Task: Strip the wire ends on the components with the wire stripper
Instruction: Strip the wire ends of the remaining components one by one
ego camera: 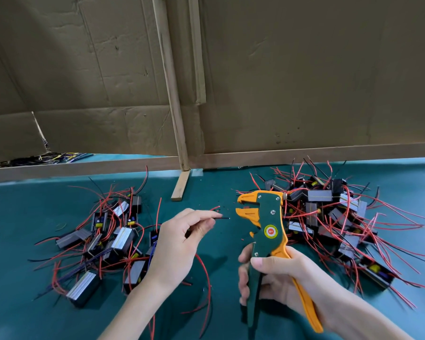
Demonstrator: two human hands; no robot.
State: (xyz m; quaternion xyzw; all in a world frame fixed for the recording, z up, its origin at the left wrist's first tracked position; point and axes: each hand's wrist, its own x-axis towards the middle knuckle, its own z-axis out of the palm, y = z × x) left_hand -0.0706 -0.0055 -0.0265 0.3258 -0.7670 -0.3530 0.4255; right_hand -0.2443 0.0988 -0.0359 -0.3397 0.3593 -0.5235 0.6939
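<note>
My right hand point(277, 278) grips the handles of a green and orange wire stripper point(268, 231), held upright with its orange jaws pointing left and parted. My left hand point(179, 244) pinches a thin black wire point(222, 218) whose end points at the jaws, a short gap away. A red wire point(205, 278) loops down from under my left hand; the component it belongs to is hidden behind the hand. One pile of black components with red and black wires point(108, 239) lies to the left, and a larger pile of them point(334, 217) lies to the right.
The work surface is a teal mat point(22, 217). Cardboard walls point(304, 82) stand behind it on a wooden frame, with a wooden foot point(180, 185) jutting onto the mat between the piles. Small bits of insulation point(215, 207) lie near the jaws.
</note>
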